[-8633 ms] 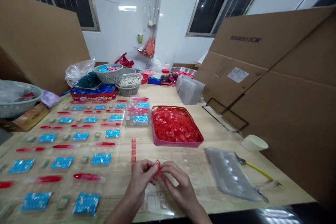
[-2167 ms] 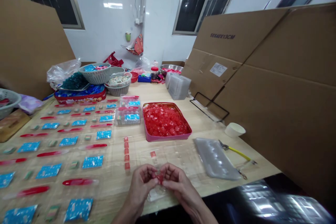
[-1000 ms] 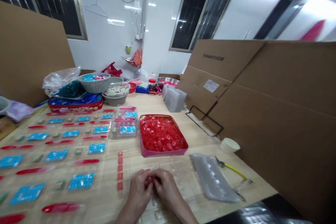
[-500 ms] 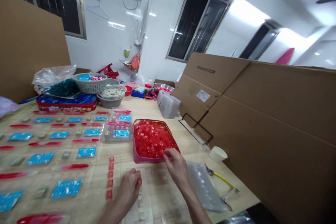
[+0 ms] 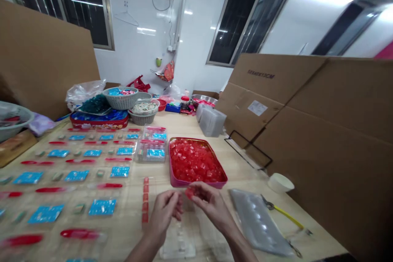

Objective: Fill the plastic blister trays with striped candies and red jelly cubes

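My right hand [image 5: 213, 206] pinches a small red translucent piece [image 5: 189, 192] between thumb and fingers, just in front of a pink-rimmed tin [image 5: 225, 180] heaped with similar red pieces [image 5: 196, 159]. Beside it, my left hand [image 5: 166, 213] has its fingers curled together; whatever they may hold is hidden. Below both hands lies a clear plastic tray [image 5: 178, 249] with a row of small moulded hollows, partly covered by my hands. Left of it, another clear tray has a column of red squares [image 5: 145, 202] along it.
Rows of clear trays with blue packets [image 5: 102, 207] and red tools [image 5: 81, 233] cover the left side. A plastic sleeve stack [image 5: 259, 223], yellow-handled tool [image 5: 288, 217] and tape roll [image 5: 281, 183] lie right. Baskets [image 5: 121, 99] stand behind; cardboard [image 5: 331, 131] walls the right.
My right hand has come away from the tin toward my left hand, carrying a red piece. My left hand has moved closer to it. The view has shifted left.
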### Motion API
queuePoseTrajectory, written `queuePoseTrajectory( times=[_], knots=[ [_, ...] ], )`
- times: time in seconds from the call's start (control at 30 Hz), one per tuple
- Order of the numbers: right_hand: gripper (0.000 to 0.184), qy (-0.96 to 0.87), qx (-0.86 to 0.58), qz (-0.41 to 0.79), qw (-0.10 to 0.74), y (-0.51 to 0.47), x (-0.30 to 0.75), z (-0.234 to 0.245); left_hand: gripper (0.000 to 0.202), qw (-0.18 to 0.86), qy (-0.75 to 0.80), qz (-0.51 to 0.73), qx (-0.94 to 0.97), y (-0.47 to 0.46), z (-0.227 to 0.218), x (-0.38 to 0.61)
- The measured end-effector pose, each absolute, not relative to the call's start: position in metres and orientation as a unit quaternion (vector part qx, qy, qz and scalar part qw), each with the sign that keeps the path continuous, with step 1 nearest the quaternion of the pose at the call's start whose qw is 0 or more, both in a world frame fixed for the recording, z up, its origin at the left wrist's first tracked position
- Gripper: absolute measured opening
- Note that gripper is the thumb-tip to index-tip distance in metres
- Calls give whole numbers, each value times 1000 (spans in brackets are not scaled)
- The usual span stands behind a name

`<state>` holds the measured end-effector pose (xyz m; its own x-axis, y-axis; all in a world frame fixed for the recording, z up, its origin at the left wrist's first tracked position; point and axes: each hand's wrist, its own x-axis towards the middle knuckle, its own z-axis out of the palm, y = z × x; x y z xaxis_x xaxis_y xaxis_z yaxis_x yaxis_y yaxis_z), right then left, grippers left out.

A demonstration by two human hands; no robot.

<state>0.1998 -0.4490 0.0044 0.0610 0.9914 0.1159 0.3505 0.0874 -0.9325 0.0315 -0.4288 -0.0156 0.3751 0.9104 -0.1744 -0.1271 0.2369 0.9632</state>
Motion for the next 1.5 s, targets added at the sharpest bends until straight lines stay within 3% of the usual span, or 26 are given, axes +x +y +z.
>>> queuePoseTrajectory(
  times=[0.2, 0.43, 0.53, 0.67, 0.97, 1.13, 1.3, 1.4, 1.5],
  knots=[
    [9, -589, -575, 343, 452, -473, 166, -4, 32, 740, 391, 414, 357, -436, -20, 29],
    [20, -406, -523, 515, 544, -479, 170, -11, 25, 779, 363, 429, 278, -435, -23, 12],
    [23, -370, -494, 589, 522, -481, 162, -12, 21, 735, 379, 439, 352, -440, -24, 14],
    [32, -384, -521, 584, 490, -480, 155, -16, 17, 675, 389, 441, 445, -445, -24, 17],
    [26, -500, -551, 536, 398, -471, 170, -37, 17, 734, 375, 366, 431, -444, -30, 15],
    [17, -643, -638, 322, 275, -465, 168, -48, 5, 603, 465, 303, 573, -439, -53, 23],
    [23, -695, -669, 176, 196, -464, 159, -50, 15, 411, 511, 266, 707, -438, -60, 31],
    [23, -686, -670, 184, 217, -462, 160, -50, 18, 333, 517, 242, 750, -439, -61, 31],
    [21, -629, -645, 293, 319, -460, 168, -48, 19, 318, 505, 243, 765, -440, -62, 28]
  ],
)
